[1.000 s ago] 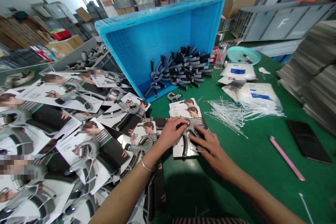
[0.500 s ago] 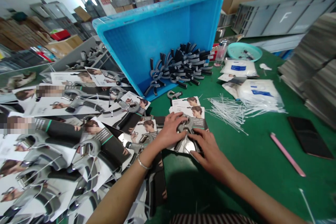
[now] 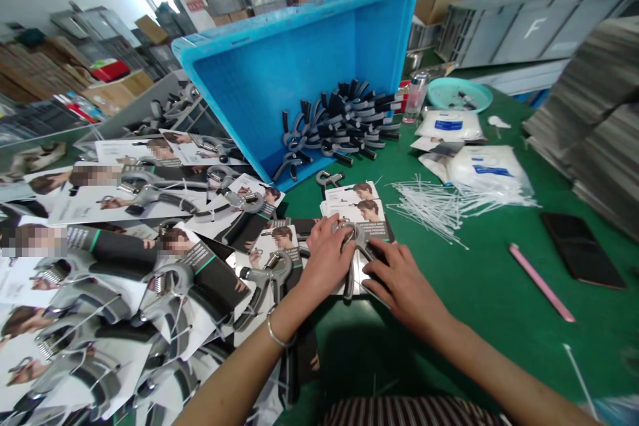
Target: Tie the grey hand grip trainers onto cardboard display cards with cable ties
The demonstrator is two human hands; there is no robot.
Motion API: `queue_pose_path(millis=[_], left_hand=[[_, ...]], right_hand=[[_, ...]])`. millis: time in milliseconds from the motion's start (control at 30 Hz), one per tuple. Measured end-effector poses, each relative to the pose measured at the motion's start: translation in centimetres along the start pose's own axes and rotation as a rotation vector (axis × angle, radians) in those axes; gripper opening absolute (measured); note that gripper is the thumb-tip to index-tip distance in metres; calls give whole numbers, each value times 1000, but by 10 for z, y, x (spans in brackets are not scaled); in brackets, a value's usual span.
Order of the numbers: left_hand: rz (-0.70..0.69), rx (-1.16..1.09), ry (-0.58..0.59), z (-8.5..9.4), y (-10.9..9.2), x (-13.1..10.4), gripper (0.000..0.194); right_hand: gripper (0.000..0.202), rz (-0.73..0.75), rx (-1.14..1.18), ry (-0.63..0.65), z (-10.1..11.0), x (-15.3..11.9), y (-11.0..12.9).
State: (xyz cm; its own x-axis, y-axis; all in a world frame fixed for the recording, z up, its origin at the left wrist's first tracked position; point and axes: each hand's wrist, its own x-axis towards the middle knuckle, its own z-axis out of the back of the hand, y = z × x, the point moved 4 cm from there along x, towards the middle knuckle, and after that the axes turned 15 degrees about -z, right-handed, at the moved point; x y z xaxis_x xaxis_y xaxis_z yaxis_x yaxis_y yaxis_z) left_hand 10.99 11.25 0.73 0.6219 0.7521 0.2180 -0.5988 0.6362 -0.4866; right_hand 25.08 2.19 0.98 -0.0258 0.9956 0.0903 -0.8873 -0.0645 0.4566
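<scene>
A grey and black hand grip [image 3: 360,234] lies on a printed card [image 3: 377,214] on the green table, its spring end away from me. My left hand [image 3: 327,256] has its fingers curled over the grip's upper left side. My right hand [image 3: 397,273] touches the right handle, thumb and fingers apart at the card's edge. Left of my hands, carded grips lie in a heap, the nearest being a grip [image 3: 272,273] on its card. Another loose grip [image 3: 329,178] rests just beyond the cards.
A tilted blue crate [image 3: 299,46] holds many grips. White cable ties [image 3: 429,206], plastic bags [image 3: 486,170], a pink stick [image 3: 542,281] and a dark phone [image 3: 582,249] lie to the right. Behind them stand a teal plate [image 3: 459,94] and a clear cup [image 3: 415,98].
The grip under my hands has turned slightly and its handles sit differently. My left hand has moved a little down over it. The whole view has shifted slightly.
</scene>
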Motion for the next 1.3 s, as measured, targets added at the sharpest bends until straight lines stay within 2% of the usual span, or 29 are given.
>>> queue_pose_path(millis=[67, 167, 333, 400, 500, 567, 767, 933, 1100, 1300], left_hand=[[-34, -41, 51, 1, 5, 6, 27], [-80, -83, 97, 0, 9, 9, 35], [-76, -52, 29, -5, 3, 1, 37], [-42, -57, 1, -5, 1, -2, 36], [-21, -105, -10, -4, 2, -4, 39], [-26, -137, -16, -1, 5, -4, 41], [-96, -165, 18, 3, 13, 0, 39], [-81, -93, 7, 4, 12, 8, 32], [-95, -151, -18, 4, 13, 11, 22], [-74, -147, -28, 6, 21, 17, 18]], right_hand=[[25, 7, -35, 3, -4, -5, 3], [44, 0, -109, 17, -11, -14, 1], [58, -45, -122, -13, -11, -9, -9], [51, -51, -50, -17, -7, -3, -12], [27, -48, 93, -25, -2, 1, -14], [22, -48, 131, -44, -1, 0, -13], [38, 37, -64, -32, -1, 1, 7], [10, 214, -213, 4, 8, 19, 19], [13, 373, -321, -10, 7, 35, 17], [9, 453, -395, 42, 6, 36, 15]])
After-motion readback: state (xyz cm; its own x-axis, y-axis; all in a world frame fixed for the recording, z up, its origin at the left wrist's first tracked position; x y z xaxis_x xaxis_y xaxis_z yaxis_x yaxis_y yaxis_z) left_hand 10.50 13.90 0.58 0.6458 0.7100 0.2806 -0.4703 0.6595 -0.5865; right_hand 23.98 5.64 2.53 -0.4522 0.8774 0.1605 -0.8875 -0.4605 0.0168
